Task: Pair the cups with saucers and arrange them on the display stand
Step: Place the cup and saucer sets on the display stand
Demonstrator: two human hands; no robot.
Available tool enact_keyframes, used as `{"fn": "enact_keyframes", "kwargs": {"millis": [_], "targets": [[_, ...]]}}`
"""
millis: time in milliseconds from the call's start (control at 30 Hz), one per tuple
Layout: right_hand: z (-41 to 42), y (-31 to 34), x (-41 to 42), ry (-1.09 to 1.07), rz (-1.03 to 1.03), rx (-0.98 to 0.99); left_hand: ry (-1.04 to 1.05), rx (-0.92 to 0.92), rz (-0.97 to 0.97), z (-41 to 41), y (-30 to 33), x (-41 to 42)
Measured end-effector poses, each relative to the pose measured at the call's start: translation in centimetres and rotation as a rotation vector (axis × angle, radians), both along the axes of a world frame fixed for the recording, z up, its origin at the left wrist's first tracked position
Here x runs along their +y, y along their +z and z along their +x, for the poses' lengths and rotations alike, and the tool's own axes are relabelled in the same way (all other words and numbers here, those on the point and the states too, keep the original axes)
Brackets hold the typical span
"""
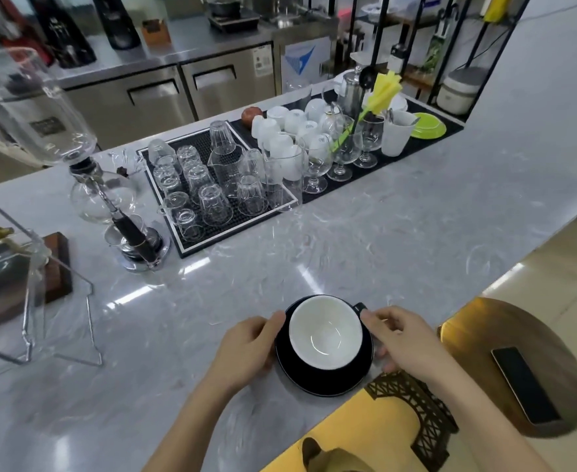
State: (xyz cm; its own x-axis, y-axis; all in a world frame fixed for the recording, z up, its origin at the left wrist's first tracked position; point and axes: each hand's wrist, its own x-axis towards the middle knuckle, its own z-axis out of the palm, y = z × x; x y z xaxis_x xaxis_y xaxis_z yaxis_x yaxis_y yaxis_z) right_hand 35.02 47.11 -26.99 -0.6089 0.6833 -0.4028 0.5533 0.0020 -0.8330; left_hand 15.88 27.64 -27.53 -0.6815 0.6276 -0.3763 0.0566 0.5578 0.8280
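A black cup with a white inside (325, 330) sits upright on a black saucer (314, 379) near the front edge of the grey marble counter (365, 240). My left hand (246, 349) grips the saucer's left rim with curled fingers. My right hand (399, 335) holds the right side, fingers by the cup's handle and under the saucer's rim. Several white cups (290, 131) stand upside down on the long black mat (399, 155) at the back. A display stand is not clearly seen.
A black tray (178, 229) with several upturned glasses lies mid-counter. A siphon coffee maker (109, 199) and a clear acrylic case (31, 301) stand at the left. Stemmed glasses (341, 158) and a green plate (428, 126) sit at the back. A round stool (518, 335) holding a phone (525, 386) is right.
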Motion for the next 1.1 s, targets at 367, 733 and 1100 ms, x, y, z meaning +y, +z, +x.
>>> {"fn": "enact_keyframes", "kwargs": {"millis": [367,733,1100], "targets": [[-0.2,-0.8,-0.4,0.070,-0.151,-0.028,-0.032,-0.091,-0.036,0.0,0.0,0.6],[-1.3,-1.1,0.9,0.177,-0.187,-0.090,-0.038,-0.191,-0.083,-0.3,0.0,1.3],[-2.2,-1.1,0.1,0.185,-0.098,-0.109,0.037,-0.220,-0.005,-0.3,-1.0,0.8]]}}
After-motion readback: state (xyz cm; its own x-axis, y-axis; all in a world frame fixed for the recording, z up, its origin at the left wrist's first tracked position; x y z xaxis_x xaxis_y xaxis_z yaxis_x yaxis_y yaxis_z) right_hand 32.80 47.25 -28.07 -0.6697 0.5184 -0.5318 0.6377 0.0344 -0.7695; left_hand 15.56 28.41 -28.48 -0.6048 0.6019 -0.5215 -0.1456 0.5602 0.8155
